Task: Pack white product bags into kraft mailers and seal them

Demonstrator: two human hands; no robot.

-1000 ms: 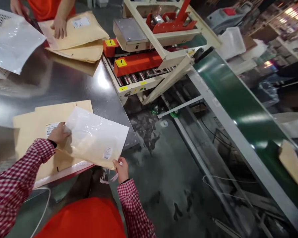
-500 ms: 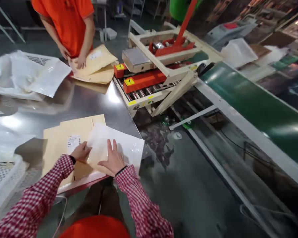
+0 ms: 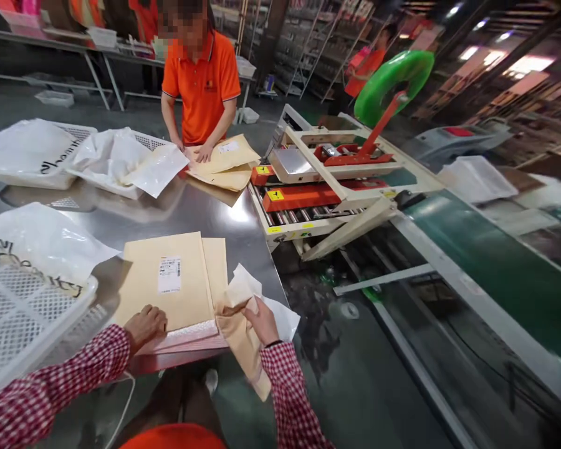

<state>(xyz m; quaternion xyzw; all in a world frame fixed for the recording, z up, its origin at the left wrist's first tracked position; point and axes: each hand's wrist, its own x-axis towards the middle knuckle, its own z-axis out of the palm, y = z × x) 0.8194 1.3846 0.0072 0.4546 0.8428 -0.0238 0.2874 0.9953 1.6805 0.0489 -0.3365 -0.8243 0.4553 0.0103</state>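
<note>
Fingers loosely spread, my left hand [image 3: 146,325] rests on the labelled mailer [image 3: 191,304] atop the desk [image 3: 258,252], seemingly steadying it, while my right hand [image 3: 263,321] pinches crumpled beige material [image 3: 236,330] beside it.

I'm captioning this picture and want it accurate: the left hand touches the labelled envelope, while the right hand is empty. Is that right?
Not quite: the right hand isn't empty. The head view shows it holding a crumpled tan item. The left hand does touch the labelled envelope.
</note>
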